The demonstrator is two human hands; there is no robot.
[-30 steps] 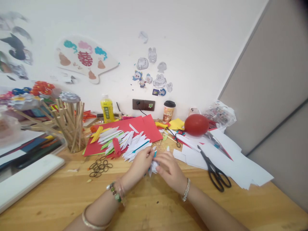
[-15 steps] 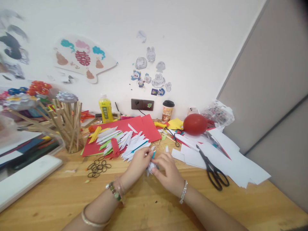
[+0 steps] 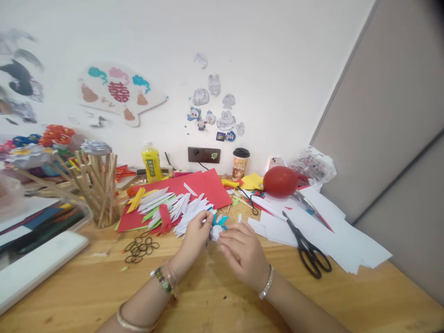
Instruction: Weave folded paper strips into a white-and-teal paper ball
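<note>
A small folded-paper flower [image 3: 217, 231], white in the middle with blue points around it, is held up between my hands over the table. My left hand [image 3: 197, 232] is closed on its left side, thumb and fingers pinched together. From the right, my right hand [image 3: 243, 251] has its bent fingers and thumb at the flower's edge; its exact grip is partly hidden. Just behind the left hand lies a pile of folded white paper strips [image 3: 194, 212], with red sheets [image 3: 180, 181] under and beyond it.
Black elastic bands [image 3: 140, 247] lie at left, near a holder of wooden sticks [image 3: 99, 194]. Black-handled scissors [image 3: 308, 249] rest on white paper sheets [image 3: 350, 240] at right. Along the back stand a yellow bottle [image 3: 151, 163], a lidded cup [image 3: 240, 165] and a red balloon [image 3: 280, 181].
The flower has turned so that its white middle and more blue points show. My right-hand fingers have shifted to its right edge. The view has tilted slightly upward.
</note>
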